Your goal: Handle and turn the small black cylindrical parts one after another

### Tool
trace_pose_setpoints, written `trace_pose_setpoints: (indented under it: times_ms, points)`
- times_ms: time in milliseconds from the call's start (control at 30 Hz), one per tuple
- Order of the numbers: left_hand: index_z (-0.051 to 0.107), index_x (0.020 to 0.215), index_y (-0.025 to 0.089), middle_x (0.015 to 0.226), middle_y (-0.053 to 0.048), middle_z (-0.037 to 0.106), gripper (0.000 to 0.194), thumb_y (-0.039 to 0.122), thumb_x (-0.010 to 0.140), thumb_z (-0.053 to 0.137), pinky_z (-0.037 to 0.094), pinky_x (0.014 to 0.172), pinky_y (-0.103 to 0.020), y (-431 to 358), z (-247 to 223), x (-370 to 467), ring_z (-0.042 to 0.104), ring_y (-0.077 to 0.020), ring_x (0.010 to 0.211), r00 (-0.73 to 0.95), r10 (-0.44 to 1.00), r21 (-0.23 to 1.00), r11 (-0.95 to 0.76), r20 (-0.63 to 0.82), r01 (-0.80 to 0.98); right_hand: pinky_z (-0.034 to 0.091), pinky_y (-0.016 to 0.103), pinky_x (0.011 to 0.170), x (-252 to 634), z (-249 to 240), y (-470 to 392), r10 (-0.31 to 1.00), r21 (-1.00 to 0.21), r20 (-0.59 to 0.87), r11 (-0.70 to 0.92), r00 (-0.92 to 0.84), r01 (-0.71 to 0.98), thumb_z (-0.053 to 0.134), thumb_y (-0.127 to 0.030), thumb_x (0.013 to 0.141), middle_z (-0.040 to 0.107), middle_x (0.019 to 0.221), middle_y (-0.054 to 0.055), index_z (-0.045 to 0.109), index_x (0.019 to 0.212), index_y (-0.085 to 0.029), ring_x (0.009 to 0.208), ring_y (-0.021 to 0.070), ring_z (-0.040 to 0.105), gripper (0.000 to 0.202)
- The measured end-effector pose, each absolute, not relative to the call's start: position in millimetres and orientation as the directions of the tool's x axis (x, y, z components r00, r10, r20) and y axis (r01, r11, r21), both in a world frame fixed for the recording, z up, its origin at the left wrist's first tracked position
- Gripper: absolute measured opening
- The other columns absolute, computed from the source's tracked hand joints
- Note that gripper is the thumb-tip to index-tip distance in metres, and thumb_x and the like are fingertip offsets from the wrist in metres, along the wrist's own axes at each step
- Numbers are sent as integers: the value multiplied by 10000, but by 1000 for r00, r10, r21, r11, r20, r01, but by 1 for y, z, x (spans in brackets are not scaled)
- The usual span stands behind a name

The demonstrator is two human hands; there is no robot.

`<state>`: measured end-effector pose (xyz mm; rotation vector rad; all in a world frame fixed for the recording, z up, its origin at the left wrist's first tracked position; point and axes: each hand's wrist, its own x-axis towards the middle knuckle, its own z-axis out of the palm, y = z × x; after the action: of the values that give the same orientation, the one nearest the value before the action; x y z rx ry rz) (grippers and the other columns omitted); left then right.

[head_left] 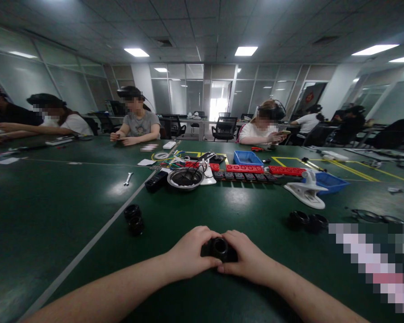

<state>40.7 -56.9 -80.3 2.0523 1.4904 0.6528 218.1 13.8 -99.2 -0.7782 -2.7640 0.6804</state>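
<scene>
head view: left hand [190, 252] and right hand [247, 255] curl around a dark cylindrical part [221, 253], gripping it between them over the desk's [175, 213] near middle; even fingertip pressure from both sides should keep it steady.

Office workroom; glass partitions [177, 96]; chairs [226, 127]
</scene>
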Motion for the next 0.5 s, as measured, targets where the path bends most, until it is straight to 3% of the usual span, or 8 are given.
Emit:
trace_pose_setpoints:
  times_ms: [100, 233, 400, 500]
  points:
    - [540, 1075, 245, 970, -7, 552, 447, 243, 662, 708, 391, 814, -298, -56, -79, 34, 506, -194, 915, 376, 923, 677, -324, 75, 660, 373, 288, 687, 223, -96, 20, 463, -556, 23, 742, -886, 374, 716, -376, 632, 553, 823, 20, 586, 868, -174, 781, 195, 489, 337]
    - [451, 1198, 244, 1157, -46, 476, 659, 308, 614, 750, 345, 918, -339, -55, -79, 29, 441, -229, 1061, 380, 919, 700, -339, 105, 629, 377, 297, 755, 226, -93, 25, 428, -640, 19, 700, -904, 318, 731, -323, 627, 555, 906, 28, 582, 946, -176, 856, 199, 490, 382]
    - [551, 1078, 260, 974, -10, 545, 452, 237, 660, 724, 392, 828, -300, -55, -79, 31, 505, -191, 933, 385, 918, 694, -338, 94, 636, 379, 289, 740, 227, -91, 26, 396, -625, 19, 722, -918, 298, 675, -275, 691, 553, 850, 17, 598, 880, -176, 835, 190, 487, 227]
    - [569, 1038, 228, 905, -4, 547, 426, 222, 645, 733, 405, 763, -276, -56, -80, 35, 513, -178, 862, 333, 937, 697, -309, 106, 647, 377, 268, 706, 225, -92, 24, 423, -625, 17, 712, -906, 321, 680, -254, 681, 558, 801, 5, 599, 810, -171, 799, 176, 492, 173]
